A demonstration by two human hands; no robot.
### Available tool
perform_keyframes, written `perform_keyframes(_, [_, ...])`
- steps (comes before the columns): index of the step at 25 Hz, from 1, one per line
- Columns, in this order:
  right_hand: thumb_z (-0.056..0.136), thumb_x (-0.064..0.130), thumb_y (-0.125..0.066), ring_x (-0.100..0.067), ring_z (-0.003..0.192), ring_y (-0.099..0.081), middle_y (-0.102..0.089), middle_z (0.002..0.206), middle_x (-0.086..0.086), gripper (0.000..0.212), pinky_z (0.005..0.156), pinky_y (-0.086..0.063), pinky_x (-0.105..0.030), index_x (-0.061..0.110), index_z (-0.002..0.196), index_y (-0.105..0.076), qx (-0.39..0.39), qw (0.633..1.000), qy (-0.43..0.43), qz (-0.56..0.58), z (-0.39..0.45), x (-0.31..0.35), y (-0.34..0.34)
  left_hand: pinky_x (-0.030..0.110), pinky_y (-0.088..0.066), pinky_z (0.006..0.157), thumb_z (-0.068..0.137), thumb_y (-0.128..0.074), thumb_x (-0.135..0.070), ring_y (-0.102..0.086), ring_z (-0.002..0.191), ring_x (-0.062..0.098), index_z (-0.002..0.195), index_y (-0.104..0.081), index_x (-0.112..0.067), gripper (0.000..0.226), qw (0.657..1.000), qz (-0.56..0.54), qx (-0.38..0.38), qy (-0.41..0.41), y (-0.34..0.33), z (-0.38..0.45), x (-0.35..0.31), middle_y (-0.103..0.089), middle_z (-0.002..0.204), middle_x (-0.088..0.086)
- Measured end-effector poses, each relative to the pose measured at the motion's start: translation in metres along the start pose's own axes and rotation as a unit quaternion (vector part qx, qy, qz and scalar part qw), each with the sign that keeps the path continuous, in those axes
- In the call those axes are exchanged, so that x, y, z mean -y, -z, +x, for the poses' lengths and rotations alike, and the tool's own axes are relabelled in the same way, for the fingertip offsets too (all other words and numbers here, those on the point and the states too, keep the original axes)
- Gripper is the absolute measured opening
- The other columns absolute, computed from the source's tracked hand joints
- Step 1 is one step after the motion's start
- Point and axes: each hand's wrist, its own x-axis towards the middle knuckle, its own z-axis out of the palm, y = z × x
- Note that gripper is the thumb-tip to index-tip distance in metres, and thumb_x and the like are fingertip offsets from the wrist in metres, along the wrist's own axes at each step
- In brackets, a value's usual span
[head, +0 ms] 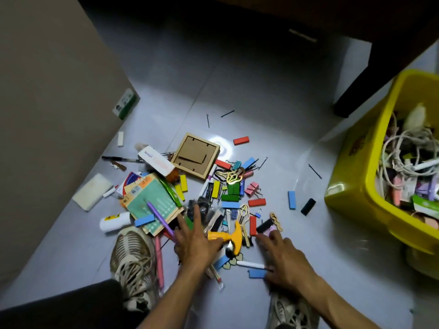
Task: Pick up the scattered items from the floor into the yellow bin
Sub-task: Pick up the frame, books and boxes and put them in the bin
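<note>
Scattered items [213,186] lie in a heap at the middle of the frame on the grey floor [273,103]: coloured blocks, binder clips, pens, a wooden frame [195,156], a green booklet [152,203] and a yellow toy hammer [228,236]. A few strays sit apart toward the right, among them a blue block [292,199] and a black block [308,206]. At the right edge stands the yellow bin [351,186], already part full of cords and oddments.

Both hands are low in the frame at the near side of the heap. The left hand [197,243] lies flat with fingers spread over the clutter, touching the hammer's handle and holding nothing. The right hand [282,257] rests palm down with fingers loosely bent over a white pen [251,265] and a second blue block [257,273]; it is slightly blurred, and I cannot tell whether it has closed on anything.

The step looks like gathering a handful. It would go best by raking the small pieces together between the two hands, cupping them firmly so thin pins and clips do not slip out, then carrying the load right to the bin and releasing low inside it.
</note>
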Motion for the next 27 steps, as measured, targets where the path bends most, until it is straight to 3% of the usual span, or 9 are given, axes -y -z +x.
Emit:
perform_keyframes(3, [0.082,0.038,-0.062,-0.018,0.103,-0.047,-0.038,0.133,0.004,0.070,0.072,-0.044,-0.028,0.037,0.142,-0.026,-0.083,0.994,0.017,0.062,0.022,0.019,-0.013,0.060,-0.022,0.114,0.080,-0.071,-0.047,0.009,0.148,0.037,0.153,0.002,-0.047,0.103,0.998,-0.053,0.016,-0.011,-0.009,0.014,-0.028,0.013,0.164,-0.004])
perform_keyframes(6, [0.084,0.043,-0.059,-0.012,0.094,-0.047,-0.046,0.119,0.008,0.041,0.067,-0.038,-0.025,0.036,0.122,-0.044,-0.188,0.975,0.033,0.116,0.041,0.019,0.009,0.058,-0.032,0.112,0.085,-0.067,-0.040,-0.011,0.147,0.032,0.151,-0.015,-0.045,0.085,0.993,-0.091,-0.037,-0.068,-0.003,0.027,-0.027,-0.005,0.163,-0.006])
perform_keyframes(9, [0.088,0.044,-0.061,-0.023,0.117,-0.047,-0.042,0.141,-0.003,0.053,0.090,-0.049,-0.038,0.032,0.136,-0.042,-0.268,0.936,-0.111,0.199,0.057,-0.013,0.034,0.061,-0.035,0.108,0.088,-0.061,-0.047,-0.012,0.146,0.031,0.150,-0.013,-0.047,0.078,0.990,-0.091,-0.099,-0.043,0.006,0.039,-0.014,-0.009,0.162,-0.001])
perform_keyframes(11, [0.089,0.050,-0.060,-0.033,0.136,-0.034,-0.029,0.154,-0.005,0.069,0.105,-0.039,-0.050,0.031,0.148,-0.030,-0.246,0.918,-0.188,0.250,0.074,-0.027,0.054,0.062,-0.028,0.109,0.087,-0.056,-0.060,0.003,0.148,0.033,0.149,-0.003,-0.054,0.081,0.992,-0.106,-0.064,-0.008,0.007,0.046,-0.023,0.002,0.164,-0.003])
perform_keyframes(14, [0.091,0.058,-0.051,-0.037,0.138,-0.028,-0.026,0.156,-0.005,0.071,0.110,-0.031,-0.052,0.031,0.151,-0.027,-0.197,0.911,-0.173,0.319,0.101,-0.008,0.068,0.060,-0.030,0.108,0.082,-0.046,-0.076,0.008,0.146,0.032,0.147,0.000,-0.058,0.082,0.990,-0.138,-0.021,0.012,0.008,0.059,-0.054,0.001,0.164,-0.009])
perform_keyframes(19, [0.094,0.052,-0.045,-0.031,0.127,-0.037,-0.039,0.144,-0.002,0.050,0.104,-0.034,-0.039,0.032,0.140,-0.044,-0.209,0.908,-0.120,0.344,0.119,0.043,0.055,0.053,-0.024,0.113,0.086,-0.041,-0.072,-0.009,0.144,0.028,0.150,-0.013,-0.051,0.073,0.985,-0.169,0.014,-0.043,-0.007,0.071,-0.086,-0.011,0.159,-0.010])
perform_keyframes(23, [0.097,0.044,-0.046,-0.014,0.115,-0.052,-0.053,0.130,0.008,0.035,0.093,-0.042,-0.031,0.041,0.131,-0.052,-0.177,0.833,-0.123,0.509,0.127,0.062,0.056,0.042,-0.032,0.113,0.092,-0.049,-0.058,-0.033,0.139,0.024,0.148,-0.034,-0.042,0.060,0.957,-0.283,0.024,-0.052,-0.006,0.081,-0.091,-0.029,0.152,-0.004])
perform_keyframes(25, [0.096,0.043,-0.049,-0.009,0.109,-0.060,-0.064,0.120,0.011,0.023,0.089,-0.048,-0.030,0.040,0.116,-0.060,-0.144,0.765,-0.114,0.617,0.129,0.069,0.059,0.038,-0.037,0.108,0.092,-0.051,-0.055,-0.042,0.134,0.022,0.146,-0.036,-0.043,0.057,0.941,-0.332,0.043,-0.047,0.000,0.086,-0.091,-0.038,0.147,0.000])
perform_keyframes(27, [0.095,0.042,-0.052,-0.013,0.105,-0.066,-0.070,0.113,0.003,0.019,0.092,-0.053,-0.040,0.033,0.111,-0.058,-0.118,0.699,-0.125,0.694,0.131,0.077,0.058,0.038,-0.044,0.102,0.093,-0.052,-0.052,-0.049,0.127,0.022,0.140,-0.043,-0.045,0.048,0.922,-0.381,0.061,-0.038,0.002,0.085,-0.095,-0.047,0.141,0.002])
